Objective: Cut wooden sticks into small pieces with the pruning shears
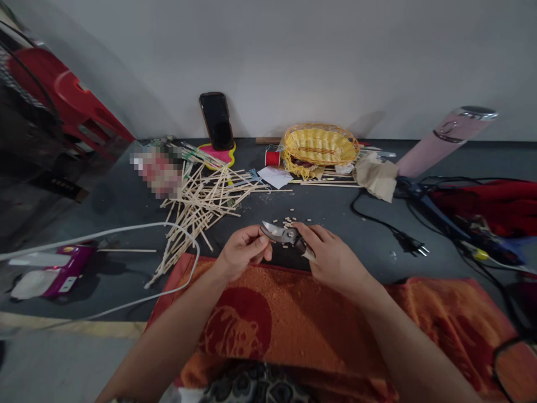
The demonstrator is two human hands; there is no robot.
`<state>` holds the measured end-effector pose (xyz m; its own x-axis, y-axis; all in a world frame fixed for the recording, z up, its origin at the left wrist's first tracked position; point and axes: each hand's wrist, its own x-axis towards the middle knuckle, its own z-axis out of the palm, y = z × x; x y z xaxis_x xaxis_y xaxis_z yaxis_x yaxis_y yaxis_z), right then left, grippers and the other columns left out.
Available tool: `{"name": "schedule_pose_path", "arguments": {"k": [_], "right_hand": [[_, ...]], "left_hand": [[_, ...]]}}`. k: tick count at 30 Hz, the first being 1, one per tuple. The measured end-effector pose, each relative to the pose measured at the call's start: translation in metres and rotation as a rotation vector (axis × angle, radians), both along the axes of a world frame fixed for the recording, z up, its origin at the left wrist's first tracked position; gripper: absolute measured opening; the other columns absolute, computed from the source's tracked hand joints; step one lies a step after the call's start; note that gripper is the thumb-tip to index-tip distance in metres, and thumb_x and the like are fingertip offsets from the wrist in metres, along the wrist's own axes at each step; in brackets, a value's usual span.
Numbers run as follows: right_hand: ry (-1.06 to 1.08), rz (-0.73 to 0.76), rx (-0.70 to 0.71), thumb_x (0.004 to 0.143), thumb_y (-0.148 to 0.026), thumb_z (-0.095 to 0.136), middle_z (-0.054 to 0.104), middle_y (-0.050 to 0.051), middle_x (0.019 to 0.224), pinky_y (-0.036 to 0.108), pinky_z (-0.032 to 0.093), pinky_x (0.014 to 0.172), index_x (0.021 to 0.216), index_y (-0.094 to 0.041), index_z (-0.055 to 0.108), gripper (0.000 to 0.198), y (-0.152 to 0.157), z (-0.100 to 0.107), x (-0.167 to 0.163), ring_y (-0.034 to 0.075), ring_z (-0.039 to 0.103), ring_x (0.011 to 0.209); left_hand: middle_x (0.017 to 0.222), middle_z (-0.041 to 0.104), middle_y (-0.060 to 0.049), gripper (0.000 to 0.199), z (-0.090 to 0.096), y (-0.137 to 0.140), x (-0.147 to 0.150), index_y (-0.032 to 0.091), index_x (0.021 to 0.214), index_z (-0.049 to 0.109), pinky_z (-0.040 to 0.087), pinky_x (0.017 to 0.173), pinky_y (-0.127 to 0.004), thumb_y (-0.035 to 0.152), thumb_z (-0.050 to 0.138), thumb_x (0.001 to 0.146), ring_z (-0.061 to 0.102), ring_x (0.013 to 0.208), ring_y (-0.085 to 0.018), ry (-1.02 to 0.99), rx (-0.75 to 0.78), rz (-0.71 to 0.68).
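My right hand (331, 252) is wrapped round the handles of a pair of pruning shears (290, 235), whose curved metal blades point left. My left hand (245, 249) is closed in a pinch right at the blade tips; whatever its fingers hold is hidden or too small to make out. Several short cut pieces of wooden stick (289, 221) lie on the dark tabletop just beyond the shears. To the left of them spreads a loose, crossed heap of long thin wooden sticks (201, 201). Under my forearms is an orange towel (310, 313) with a dark red round patch.
Along the wall stand a phone (217, 120), a red thread spool (272, 158), a yellow woven basket (321, 144) and a tilted pink flask (444, 140). A black plug (413, 245) and cable lie at right. A white cable (126, 228) loops past a purple device (71, 268) at left.
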<state>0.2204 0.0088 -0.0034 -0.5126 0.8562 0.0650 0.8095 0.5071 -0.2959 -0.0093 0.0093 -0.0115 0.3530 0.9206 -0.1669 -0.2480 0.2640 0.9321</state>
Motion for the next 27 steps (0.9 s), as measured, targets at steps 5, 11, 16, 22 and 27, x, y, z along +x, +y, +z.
{"name": "schedule_pose_path", "arguments": {"k": [5,11,16,22,27], "right_hand": [[-0.02,-0.034,0.048,0.083,-0.016,0.044,0.051,0.014,0.128,0.044,0.043,0.09,0.146,-0.02,0.025,0.066,0.002,-0.001,-0.001,0.029,0.05,0.111],[-0.016,0.01,0.026,0.082,-0.018,0.045,0.049,0.013,0.131,0.046,0.042,0.089,0.149,-0.024,0.018,0.073,0.002,-0.002,0.002,0.03,0.048,0.111],[0.004,0.031,0.034,0.082,-0.018,0.045,0.05,0.013,0.13,0.046,0.042,0.09,0.148,-0.024,0.021,0.071,0.004,-0.003,0.004,0.029,0.047,0.112],[-0.008,0.032,0.051,0.082,-0.015,0.047,0.053,0.012,0.127,0.044,0.042,0.09,0.145,-0.023,0.029,0.066,0.005,-0.002,0.005,0.028,0.049,0.11],[-0.025,0.012,0.039,0.081,-0.011,0.046,0.054,0.012,0.124,0.041,0.043,0.089,0.143,-0.023,0.032,0.065,0.002,0.001,0.004,0.026,0.052,0.107]], "left_hand": [[0.068,0.069,-0.005,0.03,0.0,0.001,0.003,0.012,0.08,0.062,0.025,0.044,-0.02,0.041,0.069,0.079,0.037,0.044,-0.005,0.152,0.132,0.099],[0.063,0.068,-0.005,0.031,0.003,0.002,-0.003,0.011,0.082,0.065,0.022,0.04,-0.019,0.041,0.069,0.078,0.034,0.038,-0.004,0.076,0.022,-0.014],[0.058,0.067,-0.005,0.033,0.002,0.003,-0.009,0.011,0.083,0.067,0.017,0.037,-0.018,0.043,0.068,0.078,0.03,0.033,-0.002,0.017,-0.115,-0.136],[0.057,0.067,-0.005,0.034,0.002,0.003,-0.008,0.01,0.083,0.068,0.02,0.039,-0.018,0.043,0.07,0.076,0.035,0.036,-0.004,0.038,-0.097,-0.113],[0.057,0.066,-0.004,0.033,0.003,0.002,-0.006,0.011,0.083,0.066,0.019,0.038,-0.019,0.043,0.07,0.077,0.034,0.035,-0.003,0.016,-0.128,-0.085]]}}
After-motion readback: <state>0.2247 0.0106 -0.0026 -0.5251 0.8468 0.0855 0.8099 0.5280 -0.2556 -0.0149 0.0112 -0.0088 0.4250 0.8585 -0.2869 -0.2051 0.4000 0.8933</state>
